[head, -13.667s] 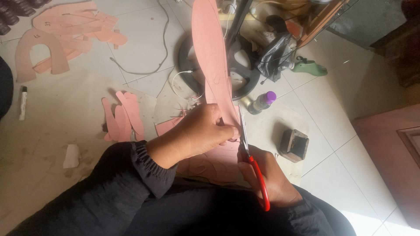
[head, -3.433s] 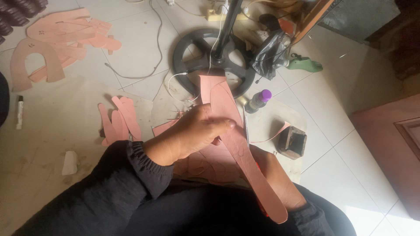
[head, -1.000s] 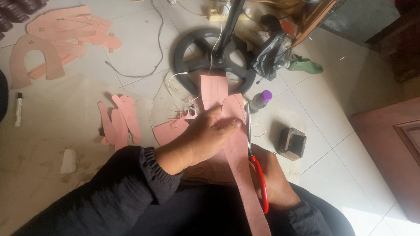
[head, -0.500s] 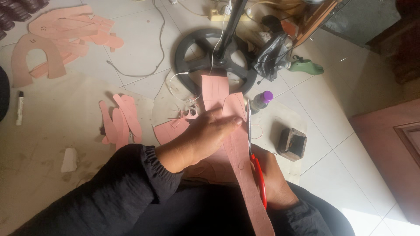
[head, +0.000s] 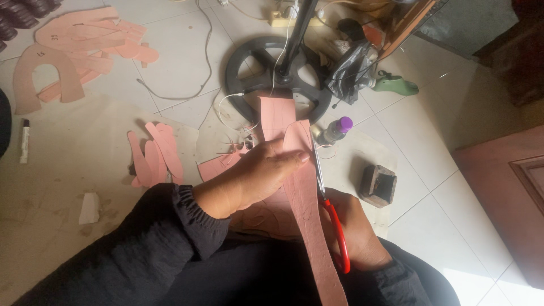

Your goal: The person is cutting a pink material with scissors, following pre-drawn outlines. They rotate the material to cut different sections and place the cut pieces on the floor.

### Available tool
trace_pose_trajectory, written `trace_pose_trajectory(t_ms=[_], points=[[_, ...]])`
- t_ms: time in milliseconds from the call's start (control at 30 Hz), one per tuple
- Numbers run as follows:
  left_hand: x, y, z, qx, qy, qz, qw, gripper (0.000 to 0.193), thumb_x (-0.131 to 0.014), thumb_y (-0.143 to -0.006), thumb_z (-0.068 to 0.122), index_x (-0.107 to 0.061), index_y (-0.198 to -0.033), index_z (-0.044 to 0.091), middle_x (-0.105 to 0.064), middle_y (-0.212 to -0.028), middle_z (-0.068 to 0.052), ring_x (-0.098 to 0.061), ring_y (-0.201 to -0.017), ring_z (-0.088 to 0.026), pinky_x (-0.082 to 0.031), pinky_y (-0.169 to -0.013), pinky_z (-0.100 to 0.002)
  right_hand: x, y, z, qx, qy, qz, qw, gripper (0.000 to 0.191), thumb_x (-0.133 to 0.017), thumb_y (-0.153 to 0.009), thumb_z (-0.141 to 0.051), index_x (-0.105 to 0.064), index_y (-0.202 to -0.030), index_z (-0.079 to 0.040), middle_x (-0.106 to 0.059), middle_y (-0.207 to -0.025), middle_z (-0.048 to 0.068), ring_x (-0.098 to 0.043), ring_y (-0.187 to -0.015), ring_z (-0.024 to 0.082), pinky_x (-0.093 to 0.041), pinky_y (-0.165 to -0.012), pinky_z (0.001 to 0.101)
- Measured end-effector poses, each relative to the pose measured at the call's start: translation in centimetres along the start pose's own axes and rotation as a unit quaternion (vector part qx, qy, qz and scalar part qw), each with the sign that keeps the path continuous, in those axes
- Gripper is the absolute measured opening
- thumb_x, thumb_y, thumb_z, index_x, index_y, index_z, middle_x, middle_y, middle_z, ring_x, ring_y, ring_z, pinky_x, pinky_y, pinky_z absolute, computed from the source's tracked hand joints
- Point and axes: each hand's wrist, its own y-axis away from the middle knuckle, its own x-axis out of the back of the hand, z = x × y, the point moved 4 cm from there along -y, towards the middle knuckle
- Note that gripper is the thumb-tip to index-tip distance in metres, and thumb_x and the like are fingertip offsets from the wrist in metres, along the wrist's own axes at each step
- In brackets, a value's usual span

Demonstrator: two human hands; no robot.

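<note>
Between the person's knees, over the tiled floor [head: 430, 164], the left hand [head: 258, 178] was closed on a long pink strip of sheet material [head: 303, 192], fingers laid flat across its upper face and thumb tucked beneath, pinning it taut. The right hand [head: 354, 235] was wrapped around the red handles of a pair of scissors [head: 331, 218], its fingers mostly hidden behind the strip; the blades ran up along the strip's right edge, close together and biting near the left fingertips. The step in hand looked like trimming that edge lengthwise, with the cut only partway along, since uncut length remained both above the blades and down toward the lap. A next stroke would likely call for opening the blades a little, sliding the strip forward under the left hand, and keeping the fingertips clear of the cutting line. Just beyond the hands lay small pink offcuts [head: 224, 164], and to the left a cluster of narrow cut pieces [head: 156, 156] on a pale sheet. Farther out stood a black wheel-shaped base [head: 255, 62] with an upright pole, a small bottle with a purple cap [head: 334, 131], a dark block-like box [head: 378, 185], a green shoe last [head: 395, 85], and curved pink patterns [head: 73, 51] at the far left beside a white marker [head: 24, 140].
</note>
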Motion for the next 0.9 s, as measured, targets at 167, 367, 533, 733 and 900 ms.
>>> trace_pose_trajectory(t_ms=[167, 367, 533, 733, 900], points=[[-0.1, 0.2, 0.0, 0.028, 0.031, -0.015, 0.999, 0.049, -0.058, -0.096, 0.033, -0.065, -0.128, -0.004, -0.062, -0.142, -0.024, -0.061, -0.130, -0.026, -0.046, -0.106, -0.032, 0.0, 0.0, -0.3, -0.040, -0.006, 0.005, 0.999, 0.028, -0.062, -0.087, -0.020, -0.070, -0.090, 0.006, -0.068, -0.069, 0.010, -0.057, -0.065, 0.012, -0.052, -0.058, 0.0328], [-0.6, 0.5, -0.1, 0.064, -0.010, -0.048, 0.997, 0.052, -0.060, -0.099, 0.037, -0.066, -0.131, -0.004, -0.033, -0.158, -0.014, -0.056, -0.135, -0.023, -0.049, -0.106, -0.033, 0.0, 0.0, -1.5, 0.008, -0.069, -0.018, 0.997, 0.026, -0.065, -0.086, -0.017, -0.071, -0.097, 0.005, -0.069, -0.072, 0.010, -0.055, -0.067, 0.013, -0.051, -0.059, 0.0326], [-1.6, 0.7, -0.5, 0.106, 0.014, -0.077, 0.991, 0.053, -0.061, -0.095, 0.039, -0.065, -0.130, -0.001, -0.062, -0.139, -0.017, -0.065, -0.124, -0.022, -0.052, -0.100, -0.030, 0.0, 0.2, -2.4, 0.064, -0.086, -0.037, 0.994, 0.027, -0.062, -0.084, -0.010, -0.066, -0.107, 0.004, -0.073, -0.085, 0.008, -0.064, -0.075, 0.011, -0.054, -0.065, 0.0301], [-1.4, 0.7, -0.3, 0.120, 0.007, -0.058, 0.991, 0.054, -0.061, -0.093, 0.038, -0.063, -0.130, -0.001, -0.074, -0.121, -0.014, -0.068, -0.113, -0.019, -0.054, -0.093, -0.030, 0.2, 0.2, -1.9, 0.050, -0.067, -0.052, 0.995, 0.024, -0.064, -0.076, -0.004, -0.066, -0.097, 0.006, -0.067, -0.074, 0.009, -0.055, -0.064, 0.013, -0.049, -0.055, 0.0324], [-1.5, 0.6, -0.7, 0.112, 0.022, -0.063, 0.991, 0.054, -0.061, -0.093, 0.038, -0.064, -0.130, -0.001, -0.071, -0.125, -0.016, -0.067, -0.114, -0.020, -0.054, -0.092, -0.031, 0.1, 0.3, -1.3, 0.016, -0.065, -0.034, 0.997, 0.019, -0.061, -0.081, -0.006, -0.067, -0.094, 0.005, -0.063, -0.068, 0.008, -0.050, -0.063, 0.013, -0.046, -0.053, 0.0335]])
